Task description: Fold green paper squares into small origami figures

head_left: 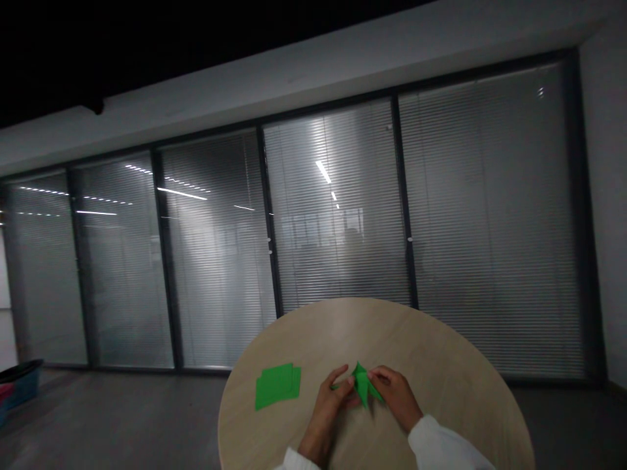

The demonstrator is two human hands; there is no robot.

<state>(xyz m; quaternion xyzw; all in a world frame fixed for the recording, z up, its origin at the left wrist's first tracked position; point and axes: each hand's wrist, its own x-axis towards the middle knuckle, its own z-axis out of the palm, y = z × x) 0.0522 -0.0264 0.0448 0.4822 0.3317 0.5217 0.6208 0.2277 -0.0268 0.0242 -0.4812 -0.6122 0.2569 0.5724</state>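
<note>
Left grip (pixel 332 399) | right grip (pixel 398 391) | both clamped on folded green paper (pixel 361 384) | green sheets (pixel 277 386) lie near

Green folded piece (pixel 361 385) partly hidden by left hand (pixel 335 393) and right hand (pixel 396 390), folds too small and soft to make out; lower green sheets (pixel 296 382) mostly covered by the top one, count unclear. Counter (pixel 313 329) and white sleeves (pixel 443 444) cut off at the bottom edge, blue bin (pixel 27 386) and red item (pixel 4 394) at the left edge. Shapes behind the blinds (pixel 490 228) blurred, can't identify.
</note>
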